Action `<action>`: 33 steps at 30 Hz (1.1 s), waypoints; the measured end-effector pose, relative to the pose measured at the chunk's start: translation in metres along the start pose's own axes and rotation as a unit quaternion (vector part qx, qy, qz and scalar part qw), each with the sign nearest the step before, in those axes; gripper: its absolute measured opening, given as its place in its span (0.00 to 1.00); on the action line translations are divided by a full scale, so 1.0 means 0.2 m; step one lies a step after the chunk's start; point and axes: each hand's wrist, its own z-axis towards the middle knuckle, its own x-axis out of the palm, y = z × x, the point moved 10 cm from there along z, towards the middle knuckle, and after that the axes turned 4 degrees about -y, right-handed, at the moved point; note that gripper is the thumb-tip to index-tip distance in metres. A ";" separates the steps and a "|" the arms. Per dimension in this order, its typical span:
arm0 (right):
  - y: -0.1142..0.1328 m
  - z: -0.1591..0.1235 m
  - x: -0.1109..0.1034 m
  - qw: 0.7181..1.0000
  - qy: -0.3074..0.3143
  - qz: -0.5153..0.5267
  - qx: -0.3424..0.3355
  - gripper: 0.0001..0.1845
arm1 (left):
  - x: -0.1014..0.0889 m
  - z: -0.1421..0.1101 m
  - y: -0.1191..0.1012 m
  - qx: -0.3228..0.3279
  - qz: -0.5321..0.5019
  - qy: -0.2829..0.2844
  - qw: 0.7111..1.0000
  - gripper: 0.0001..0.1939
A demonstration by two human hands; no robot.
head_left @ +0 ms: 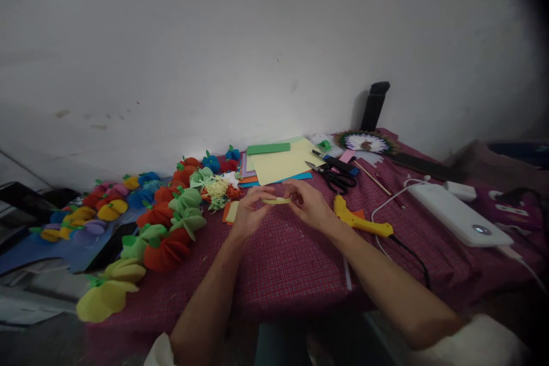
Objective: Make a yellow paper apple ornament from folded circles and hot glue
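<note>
Matt paper strip (275, 201), woven tablecloth (291, 271)

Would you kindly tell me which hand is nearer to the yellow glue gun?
Right: the right hand is just left of the yellow glue gun; the left hand is farther left.

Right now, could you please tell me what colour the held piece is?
The held piece is light yellow, best seen in the head view.

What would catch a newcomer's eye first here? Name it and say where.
The bright fruit-shaped ornaments crowding the left side of the table stand out first. Next comes the yellow glue gun, just right of the right hand. At the centre, a thin yellow piece sits in the grip of the left hand and right hand.
</note>
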 end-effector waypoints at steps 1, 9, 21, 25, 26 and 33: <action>0.01 0.00 0.00 1.000 -0.004 -0.014 -0.011 0.26 | 0.00 0.00 -0.01 0.003 0.002 0.003 1.000 0.06; 0.04 -0.01 -0.05 0.996 -0.041 -0.072 -0.031 0.20 | 0.03 -0.01 -0.02 0.004 -0.030 0.029 0.999 0.17; 0.06 -0.01 -0.06 0.994 -0.048 -0.088 -0.037 0.19 | 0.02 -0.01 -0.01 -0.012 -0.037 0.014 0.999 0.17; 0.05 0.00 -0.07 0.996 -0.058 -0.061 -0.026 0.20 | 0.02 0.00 -0.02 -0.013 -0.039 0.015 0.999 0.18; 0.04 0.00 -0.08 0.997 -0.067 -0.042 -0.014 0.19 | 0.02 0.00 -0.01 -0.014 -0.038 0.013 0.999 0.19; -0.20 -0.03 0.04 0.960 -0.072 0.208 0.172 0.17 | -0.01 -0.01 0.13 -0.132 -0.095 -0.040 0.986 0.14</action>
